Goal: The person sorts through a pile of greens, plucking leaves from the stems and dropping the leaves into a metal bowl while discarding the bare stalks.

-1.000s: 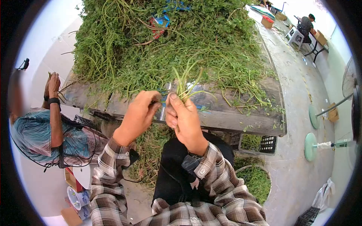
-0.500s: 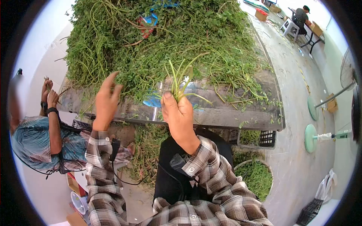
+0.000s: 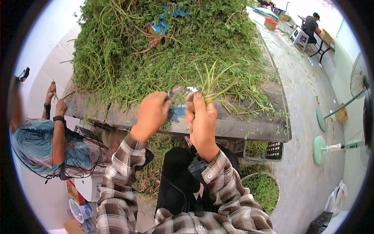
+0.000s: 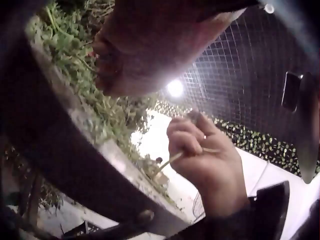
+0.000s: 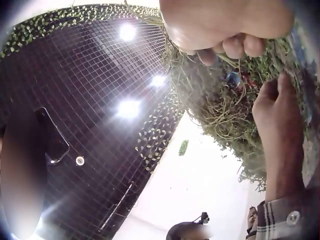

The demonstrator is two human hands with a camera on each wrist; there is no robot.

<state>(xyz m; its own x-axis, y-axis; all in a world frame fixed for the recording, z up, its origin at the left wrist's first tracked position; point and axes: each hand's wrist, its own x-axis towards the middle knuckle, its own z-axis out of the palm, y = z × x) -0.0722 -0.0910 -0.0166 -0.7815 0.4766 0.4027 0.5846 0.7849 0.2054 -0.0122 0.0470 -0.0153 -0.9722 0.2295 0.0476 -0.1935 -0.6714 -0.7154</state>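
Observation:
My right hand (image 3: 204, 124) grips a small bunch of green leafy stems (image 3: 210, 84) near the table's front edge. The stems fan out above the thumb, pointing away from me. To its left hovers my left hand (image 3: 151, 117), fingers bent and fingertips toward the right hand, with a gap between the two. Whether the left fingertips pinch anything, I cannot tell. In the left wrist view the right hand (image 4: 205, 160) shows its curled fingers around a stem. A big heap of greens (image 3: 163, 54) covers the table behind both hands.
The worn table (image 3: 241, 124) has its front edge just below my hands. Under it sit a black crate (image 3: 274, 150) and a round tub of greens (image 3: 263, 191). Another person (image 3: 58, 144) works at the left. Fans with green bases (image 3: 319, 150) stand on the right.
My left hand swung out to the left with spread fingers, then came back beside the right hand, fingers bent. The right hand kept its stems and shifted slightly right.

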